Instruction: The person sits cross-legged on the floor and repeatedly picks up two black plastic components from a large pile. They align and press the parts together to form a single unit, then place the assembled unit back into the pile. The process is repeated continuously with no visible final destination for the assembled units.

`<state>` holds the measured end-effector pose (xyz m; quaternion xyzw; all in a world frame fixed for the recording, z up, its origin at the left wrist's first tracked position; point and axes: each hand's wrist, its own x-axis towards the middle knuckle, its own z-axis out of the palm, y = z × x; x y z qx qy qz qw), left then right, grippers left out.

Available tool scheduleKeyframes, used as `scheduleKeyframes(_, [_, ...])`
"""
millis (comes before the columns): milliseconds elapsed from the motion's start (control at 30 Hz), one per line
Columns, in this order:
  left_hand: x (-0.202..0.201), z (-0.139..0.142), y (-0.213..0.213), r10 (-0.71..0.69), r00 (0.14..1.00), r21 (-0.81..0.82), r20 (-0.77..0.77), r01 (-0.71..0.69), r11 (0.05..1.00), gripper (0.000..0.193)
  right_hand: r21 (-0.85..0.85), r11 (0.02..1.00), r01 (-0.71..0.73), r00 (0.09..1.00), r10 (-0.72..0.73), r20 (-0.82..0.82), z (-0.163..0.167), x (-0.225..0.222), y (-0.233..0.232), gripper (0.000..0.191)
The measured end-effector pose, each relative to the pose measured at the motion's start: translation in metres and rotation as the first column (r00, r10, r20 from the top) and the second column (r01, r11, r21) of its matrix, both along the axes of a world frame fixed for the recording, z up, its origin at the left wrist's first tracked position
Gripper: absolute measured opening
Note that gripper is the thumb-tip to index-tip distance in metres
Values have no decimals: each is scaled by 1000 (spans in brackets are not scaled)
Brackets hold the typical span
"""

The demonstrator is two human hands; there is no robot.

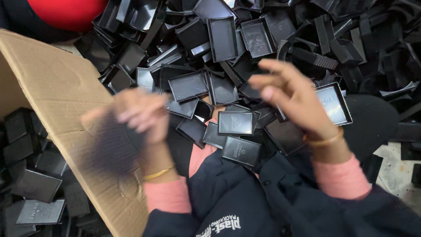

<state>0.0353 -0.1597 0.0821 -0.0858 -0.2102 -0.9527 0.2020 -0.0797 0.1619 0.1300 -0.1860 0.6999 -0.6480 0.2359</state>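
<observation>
My left hand (pixel 140 112) is blurred with motion and grips a black ribbed plastic piece (pixel 112 147) over the flap of a cardboard box (pixel 57 87). My right hand (pixel 289 94) hovers over a heap of black plastic trays (pixel 232 44); its fingers are curled and pinched together, and a shallow black tray (pixel 334 104) lies right behind it. Whether the fingers hold that tray or touch it, I cannot tell. Two flat black lids (pixel 235 123) rest on my lap just below the hands.
The cardboard box holds several black plastic pieces (pixel 30 184) at the lower left. A red round object (pixel 68 13) sits at the top left. The black heap spreads across the whole top and right. A dark jacket (pixel 245 197) covers my lap.
</observation>
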Motion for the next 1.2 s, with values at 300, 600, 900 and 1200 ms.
scheduleKeyframes(300, [-21,-70,76,479,804,-809,352,519,-275,42,612,570,548,582,265,-769,-101,-113,-47,85])
scheduleKeyframes(600, [-15,-85,99,601,758,-930,251,362,-68,21,742,668,57,880,318,-353,-79,-46,18,38])
scheduleKeyframes(900, [-35,-31,99,70,913,-613,403,213,761,30,-394,833,388,898,-244,367,-43,18,35,49])
scheduleKeyframes(1200, [-61,-64,162,-62,740,-79,670,154,985,61,421,876,237,918,-59,-393,-59,56,-10,86])
